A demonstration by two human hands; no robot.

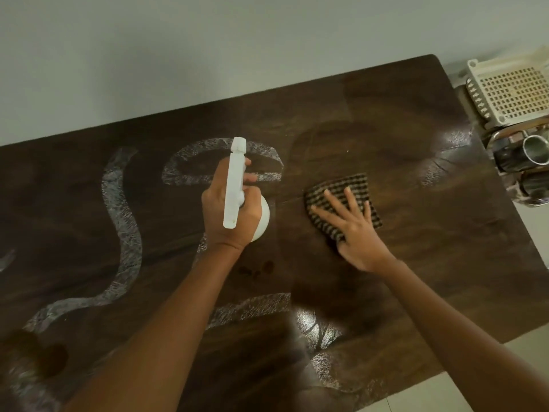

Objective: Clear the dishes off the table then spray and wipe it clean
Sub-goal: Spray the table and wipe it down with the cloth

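Note:
A dark wooden table point(416, 263) fills the view, with pale curved marks on its left half and small dark spots near the middle. My left hand point(228, 215) grips a white spray bottle point(234, 185) above the table's middle, its nozzle pointing toward the far edge. To its right, my right hand point(353, 227) presses flat with spread fingers on a brown-and-cream checked cloth point(341, 191) lying on the tabletop.
Beyond the table's right end stand a cream plastic dish rack point(511, 90) and, below it, dark mugs and a metal cup point(531, 150). A grey wall runs behind the table. Pale floor tiles show at the lower right.

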